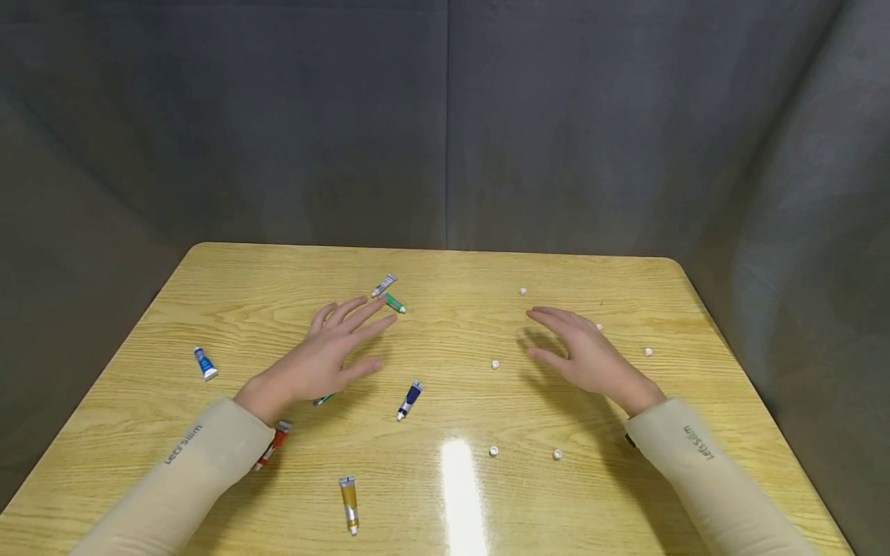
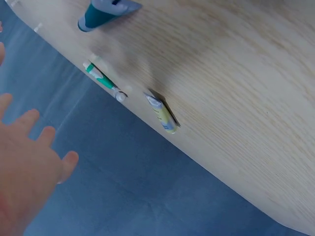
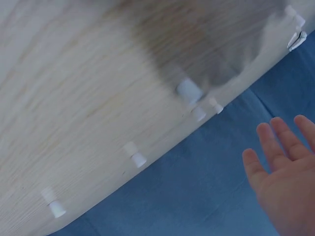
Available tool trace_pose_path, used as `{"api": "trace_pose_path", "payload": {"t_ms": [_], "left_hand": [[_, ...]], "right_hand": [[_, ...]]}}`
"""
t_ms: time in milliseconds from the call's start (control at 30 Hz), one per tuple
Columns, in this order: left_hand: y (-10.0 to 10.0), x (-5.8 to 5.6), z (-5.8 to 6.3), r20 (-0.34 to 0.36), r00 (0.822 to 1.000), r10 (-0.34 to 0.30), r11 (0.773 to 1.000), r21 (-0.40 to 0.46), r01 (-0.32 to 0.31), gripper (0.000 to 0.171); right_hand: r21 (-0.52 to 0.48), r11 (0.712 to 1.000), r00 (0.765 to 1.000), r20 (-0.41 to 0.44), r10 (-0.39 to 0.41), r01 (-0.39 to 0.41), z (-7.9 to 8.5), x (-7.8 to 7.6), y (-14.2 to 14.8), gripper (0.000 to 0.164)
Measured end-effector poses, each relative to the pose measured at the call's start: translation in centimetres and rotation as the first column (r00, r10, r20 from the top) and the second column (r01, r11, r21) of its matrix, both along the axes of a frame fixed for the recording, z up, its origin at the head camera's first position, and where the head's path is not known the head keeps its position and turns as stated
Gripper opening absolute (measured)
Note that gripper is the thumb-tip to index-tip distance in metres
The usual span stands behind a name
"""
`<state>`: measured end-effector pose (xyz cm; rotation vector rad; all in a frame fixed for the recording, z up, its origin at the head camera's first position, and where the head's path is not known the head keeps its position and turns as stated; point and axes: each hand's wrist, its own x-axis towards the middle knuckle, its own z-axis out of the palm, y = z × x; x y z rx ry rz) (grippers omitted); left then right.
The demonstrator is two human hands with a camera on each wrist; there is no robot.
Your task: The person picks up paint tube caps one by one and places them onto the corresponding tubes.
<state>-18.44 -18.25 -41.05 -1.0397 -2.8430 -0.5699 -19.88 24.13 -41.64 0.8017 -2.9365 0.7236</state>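
My left hand [image 1: 325, 354] is held above the left half of the table, fingers spread and holding nothing. Beyond its fingertips lie a silver-grey paint tube [image 1: 385, 285] and a green paint tube [image 1: 395, 303]. A teal tube [image 1: 323, 400] is mostly hidden beneath this hand, and a dark blue tube [image 1: 410, 400] lies to its right. Over the right half hovers my right hand [image 1: 591, 357], empty, with fingers extended and thumb apart. Small white caps are scattered around it, including one cap [image 1: 495, 364] to its left and another [image 1: 648, 351] to its right. The right wrist view shows blurred white caps [image 3: 139, 160].
A blue tube [image 1: 205, 364] lies at the far left. Nearer me are a red tube [image 1: 280, 436], partly covered by the left sleeve, and an ochre tube [image 1: 350, 506]. More caps [image 1: 558, 455] sit toward the front. Dark curtains [image 1: 445, 123] surround the wooden table [image 1: 236, 286].
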Motion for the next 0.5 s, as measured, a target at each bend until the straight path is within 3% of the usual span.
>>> {"api": "trace_pose_path", "payload": {"t_ms": [200,500], "left_hand": [[0.6,0.4,-0.3,0.009,0.997,-0.078,0.997,-0.018,0.078,0.072],[1.5,0.7,-1.0,-0.017,0.990,-0.143,0.988,-0.055,0.142,0.067]], "right_hand": [[-0.001,0.998,0.998,-0.013,0.063,-0.063,-0.6,0.6,-1.1,0.062],[0.005,0.993,0.993,0.034,0.116,-0.117,-1.7,1.0,-2.2,0.058]]}}
